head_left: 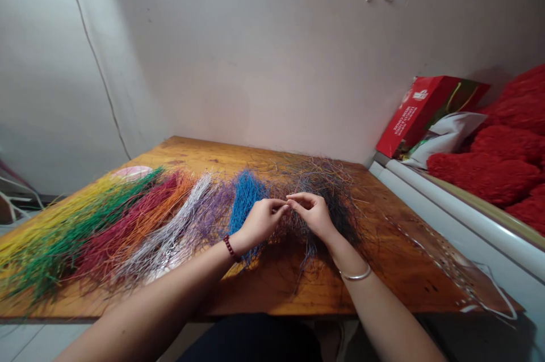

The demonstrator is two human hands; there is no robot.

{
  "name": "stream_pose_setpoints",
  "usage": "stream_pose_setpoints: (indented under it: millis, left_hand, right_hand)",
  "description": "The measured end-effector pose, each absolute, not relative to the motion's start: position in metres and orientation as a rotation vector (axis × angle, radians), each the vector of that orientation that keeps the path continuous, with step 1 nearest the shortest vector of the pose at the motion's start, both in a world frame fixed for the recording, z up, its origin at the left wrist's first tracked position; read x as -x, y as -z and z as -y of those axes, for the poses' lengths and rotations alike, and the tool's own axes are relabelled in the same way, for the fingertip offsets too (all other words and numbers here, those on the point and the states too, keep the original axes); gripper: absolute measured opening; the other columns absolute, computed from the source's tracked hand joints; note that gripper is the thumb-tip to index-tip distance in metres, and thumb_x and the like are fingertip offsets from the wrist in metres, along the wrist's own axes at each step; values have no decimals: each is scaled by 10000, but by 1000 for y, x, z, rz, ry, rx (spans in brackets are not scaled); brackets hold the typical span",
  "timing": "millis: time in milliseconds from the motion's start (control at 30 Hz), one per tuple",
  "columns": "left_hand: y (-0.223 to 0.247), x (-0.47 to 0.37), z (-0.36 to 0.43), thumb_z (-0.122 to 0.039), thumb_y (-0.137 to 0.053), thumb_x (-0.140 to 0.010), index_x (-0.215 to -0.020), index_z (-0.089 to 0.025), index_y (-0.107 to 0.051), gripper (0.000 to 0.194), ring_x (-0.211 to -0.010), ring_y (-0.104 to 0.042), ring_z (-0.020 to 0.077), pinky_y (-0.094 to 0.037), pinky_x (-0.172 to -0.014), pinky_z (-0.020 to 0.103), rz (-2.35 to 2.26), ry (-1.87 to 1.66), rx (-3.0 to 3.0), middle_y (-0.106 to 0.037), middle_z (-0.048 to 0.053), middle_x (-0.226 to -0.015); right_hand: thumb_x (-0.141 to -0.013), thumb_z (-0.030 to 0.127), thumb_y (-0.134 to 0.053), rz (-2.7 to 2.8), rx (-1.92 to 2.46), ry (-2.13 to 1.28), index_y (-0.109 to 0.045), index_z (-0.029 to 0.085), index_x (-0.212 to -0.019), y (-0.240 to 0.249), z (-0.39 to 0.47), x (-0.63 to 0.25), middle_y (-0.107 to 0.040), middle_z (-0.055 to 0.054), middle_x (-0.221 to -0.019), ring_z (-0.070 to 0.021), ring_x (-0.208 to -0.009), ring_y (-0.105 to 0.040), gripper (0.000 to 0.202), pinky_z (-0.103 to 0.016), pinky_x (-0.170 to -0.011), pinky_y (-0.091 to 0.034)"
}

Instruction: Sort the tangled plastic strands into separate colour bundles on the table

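Note:
My left hand (pixel 264 220) and my right hand (pixel 312 213) meet fingertip to fingertip above the wooden table (pixel 272 302). Both are closed in a pinch; whatever they hold is too fine to make out. Beneath and behind my right hand spreads a tangled heap of dark, mixed-colour strands (pixel 340 209). A bundle of blue strands (pixel 244 197) lies just behind my left hand and wrist. Further left come purple strands (pixel 215 211), white strands (pixel 183 226), orange strands (pixel 149 220), dark red strands (pixel 123 231), green strands (pixel 80 237) and yellow strands (pixel 51 220).
Close behind the table rises a pale wall (pixel 255 67). To the right, a red box (pixel 409 118), a white plastic bag (pixel 447 135) and red fluffy material (pixel 489 169) sit on a raised ledge. A thin white cord (pixel 498 288) lies at the table's right front corner.

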State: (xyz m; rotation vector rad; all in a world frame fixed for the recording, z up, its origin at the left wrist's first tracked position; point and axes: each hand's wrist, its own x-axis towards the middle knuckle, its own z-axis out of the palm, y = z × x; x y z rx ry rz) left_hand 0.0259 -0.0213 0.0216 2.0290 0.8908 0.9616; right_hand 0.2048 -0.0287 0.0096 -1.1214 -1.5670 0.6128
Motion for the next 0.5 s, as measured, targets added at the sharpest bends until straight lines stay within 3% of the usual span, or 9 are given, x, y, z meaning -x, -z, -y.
stream_pose_setpoints:
  millis: [200, 500]
  left_hand:
    - [-16, -28, 17, -409, -475, -905, -809, -140, -742, 391, -589, -558, 151, -352, -556, 237, -943, -951, -2029, -691, 51, -683]
    - [-21, -26, 20, -385, -514, -898, -956, -153, -761, 344, -717, -623, 186, -436, -674, 255, -940, -1037, -1960, -732, 82, -823]
  right_hand:
    - [-727, 423, -743, 1576, 1125, -679, -747, 183, -829, -12, 31, -203, -722, -62, -788, -155, -618, -619, 262, -252, -546, -473]
    - [-747, 459, -712, 1483, 1180, -585, -697, 169, -790, -9, 27, -203, -695, -59, -778, -146, -606, -584, 294, -248, -538, -447]
